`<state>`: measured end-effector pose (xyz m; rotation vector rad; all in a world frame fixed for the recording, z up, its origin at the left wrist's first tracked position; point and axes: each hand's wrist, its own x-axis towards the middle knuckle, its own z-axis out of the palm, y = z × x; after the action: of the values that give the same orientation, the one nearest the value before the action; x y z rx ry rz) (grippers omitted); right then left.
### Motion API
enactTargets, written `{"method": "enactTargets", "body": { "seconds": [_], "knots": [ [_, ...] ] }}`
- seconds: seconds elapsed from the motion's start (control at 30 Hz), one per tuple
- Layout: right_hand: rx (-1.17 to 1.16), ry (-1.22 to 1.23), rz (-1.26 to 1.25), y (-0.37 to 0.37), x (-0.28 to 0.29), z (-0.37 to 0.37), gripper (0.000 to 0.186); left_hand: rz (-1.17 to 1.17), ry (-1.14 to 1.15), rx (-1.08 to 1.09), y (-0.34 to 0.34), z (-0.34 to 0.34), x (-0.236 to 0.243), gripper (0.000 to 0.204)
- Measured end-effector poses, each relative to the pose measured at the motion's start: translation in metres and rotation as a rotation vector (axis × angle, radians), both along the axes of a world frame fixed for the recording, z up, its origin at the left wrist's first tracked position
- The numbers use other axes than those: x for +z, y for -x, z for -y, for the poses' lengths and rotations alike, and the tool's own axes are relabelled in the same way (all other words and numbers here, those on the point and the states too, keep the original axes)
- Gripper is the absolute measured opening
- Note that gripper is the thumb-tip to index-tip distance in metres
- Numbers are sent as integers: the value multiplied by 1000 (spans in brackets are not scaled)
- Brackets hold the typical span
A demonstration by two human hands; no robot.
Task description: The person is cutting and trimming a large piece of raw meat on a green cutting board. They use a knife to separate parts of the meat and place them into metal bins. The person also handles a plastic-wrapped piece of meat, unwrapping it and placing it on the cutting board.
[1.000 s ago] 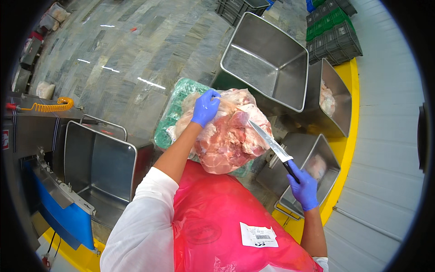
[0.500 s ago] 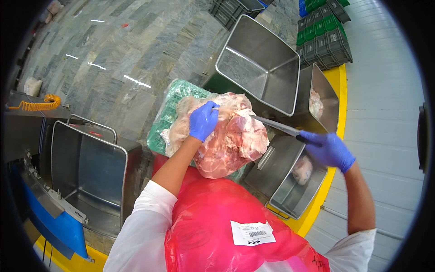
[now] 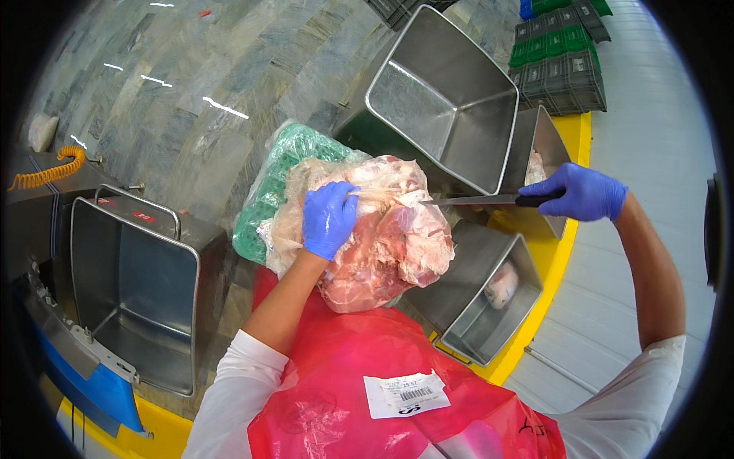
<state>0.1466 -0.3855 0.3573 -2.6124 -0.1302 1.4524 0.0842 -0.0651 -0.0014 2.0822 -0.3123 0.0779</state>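
Observation:
My left hand [image 3: 327, 220], in a blue glove, grips clear plastic wrap [image 3: 298, 199] on a large mass of raw pink, fatty meat [image 3: 386, 252]. Under the meat is a green plastic crate [image 3: 260, 191] covered in clear film. My right hand [image 3: 573, 191], also gloved, is closed on a black-handled knife [image 3: 478, 200]; the blade lies roughly level, its point at the plastic and meat near the upper right of the pile.
Steel bins stand at left [image 3: 195, 321], above [image 3: 428, 84], and to the right [image 3: 474, 336], two holding meat. Stacked crates [image 3: 554, 80] stand at upper right beside a yellow edge [image 3: 577, 141]. An orange coiled hose [image 3: 50, 177] hangs over machinery at left.
My right hand has risen and swung rightward, turning the knife from diagonal to nearly level. My left hand has moved down and left, still gripping the wrap.

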Motion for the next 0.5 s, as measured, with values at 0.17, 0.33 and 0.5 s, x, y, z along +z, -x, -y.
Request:
{"method": "enactTargets", "body": {
  "seconds": [0.17,0.33,0.5],
  "knots": [
    [-6,71,248,59,9,-34,38,3,-16,45,0,-1,0,13],
    [-310,109,429,156,10,-66,39,-62,-57,19,-2,-1,0,14],
    [-314,140,432,163,16,-73,39,-6,-47,17,-3,-1,-2,14]
  ]
}}
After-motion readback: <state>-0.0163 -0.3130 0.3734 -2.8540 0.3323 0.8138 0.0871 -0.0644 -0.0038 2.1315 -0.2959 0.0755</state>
